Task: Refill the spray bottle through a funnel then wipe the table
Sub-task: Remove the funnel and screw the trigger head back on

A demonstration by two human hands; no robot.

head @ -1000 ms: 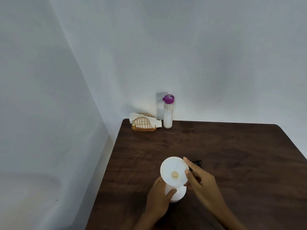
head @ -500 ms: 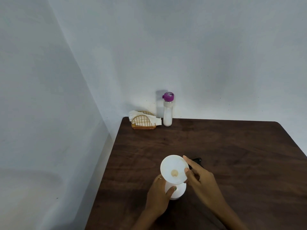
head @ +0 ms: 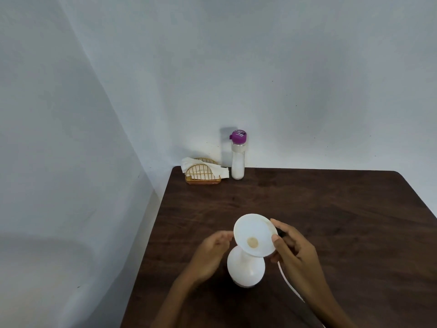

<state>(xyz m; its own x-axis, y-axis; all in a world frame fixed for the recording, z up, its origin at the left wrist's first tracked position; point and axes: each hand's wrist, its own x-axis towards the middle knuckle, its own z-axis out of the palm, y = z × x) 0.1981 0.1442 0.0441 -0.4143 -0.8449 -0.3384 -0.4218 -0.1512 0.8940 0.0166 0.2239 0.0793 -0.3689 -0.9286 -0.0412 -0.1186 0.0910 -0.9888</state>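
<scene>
White funnel [head: 255, 235] sits in the neck of the white spray bottle [head: 246, 268], btm centre of the dark wood bench [head: 331, 209], bottle upright, funnel tipped a touch toward the camera w/ a tan patch at its throat. Right hand [head: 293, 252] is at the funnel's right rim, thumb and fingertips pinching the edge. A thin white tube [head: 287, 279] and a bit of something black show under that hand; can't tell what exactly. Left hand [head: 212, 254] is just left of the funnel, fingers loosely spread, blurred, gripping nothing, apart from the bottle. Far back-left corner of the bench: gold wire napkin holder [head: 203, 175] w/ white tissue [head: 220, 172], and just right of it a clear bottle w/ purple cap [head: 238, 158], white contents, against the wall.
</scene>
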